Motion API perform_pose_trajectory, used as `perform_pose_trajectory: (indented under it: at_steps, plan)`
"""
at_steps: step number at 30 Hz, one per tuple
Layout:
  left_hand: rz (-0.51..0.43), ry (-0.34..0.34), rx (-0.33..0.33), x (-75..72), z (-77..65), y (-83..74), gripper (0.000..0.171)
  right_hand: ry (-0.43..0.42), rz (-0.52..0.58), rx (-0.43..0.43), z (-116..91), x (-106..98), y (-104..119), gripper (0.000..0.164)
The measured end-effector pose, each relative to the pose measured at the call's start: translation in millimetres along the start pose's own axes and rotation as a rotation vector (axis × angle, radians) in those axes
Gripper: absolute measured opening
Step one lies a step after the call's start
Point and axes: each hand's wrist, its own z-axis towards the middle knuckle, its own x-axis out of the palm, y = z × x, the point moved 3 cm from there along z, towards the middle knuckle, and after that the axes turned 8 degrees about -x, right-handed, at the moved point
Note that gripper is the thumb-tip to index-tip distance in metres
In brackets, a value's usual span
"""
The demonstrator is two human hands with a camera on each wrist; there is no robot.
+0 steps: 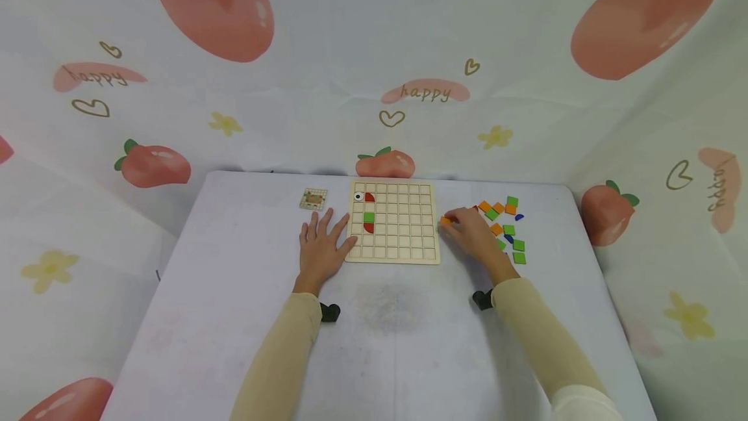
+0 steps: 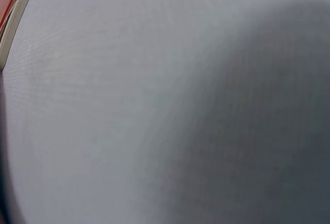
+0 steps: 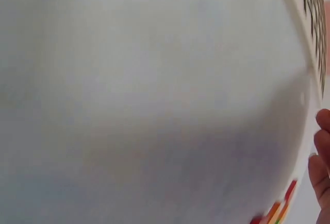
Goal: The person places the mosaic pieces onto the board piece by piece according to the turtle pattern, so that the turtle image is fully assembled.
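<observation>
A wooden grid board point(image 1: 403, 229) lies on the table, with an eye tile point(image 1: 359, 197), two red quarter-round pieces and a green square point(image 1: 369, 217) in its left columns. My left hand point(image 1: 320, 249) rests with spread fingers by the board's left side, thumb on its edge. Just off the board's right edge, my right hand point(image 1: 472, 236) pinches an orange tile point(image 1: 445, 219) at its fingertips. In the right wrist view, only some fingers point(image 3: 322, 147) of that hand show; the tile is not visible there. The left wrist view shows none of the left hand.
Several loose tiles, green squares point(image 1: 519, 245), orange squares point(image 1: 511, 210) and blue rounded pieces point(image 1: 519, 217), lie scattered right of the board, partly behind my right hand. A small pattern card point(image 1: 313, 199) lies beyond my left fingers. A printed cloth backdrop point(image 1: 327, 83) rises behind the table.
</observation>
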Motion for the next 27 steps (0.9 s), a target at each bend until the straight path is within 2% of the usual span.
perform_pose_trajectory:
  at_steps: [6, 15, 20, 27]
  plan:
    - [-0.007, 0.003, -0.007, -0.9, 0.8, 0.1, 0.069, 0.002, -0.008, -0.066, 21, 7, 26, 0.049]
    - [0.005, 0.004, -0.008, 0.3, 1.1, 0.4, 0.07, -0.053, -0.033, -0.241, 43, 28, 64, 0.036]
    - [-0.008, 0.006, -0.007, -2.0, 1.1, -0.8, 0.07, -0.074, 0.01, -0.253, 53, 41, 80, 0.036]
    - [0.005, 0.017, -0.008, -3.3, 0.2, -2.0, 0.069, -0.04, 0.037, -0.232, 62, 63, 96, 0.034]
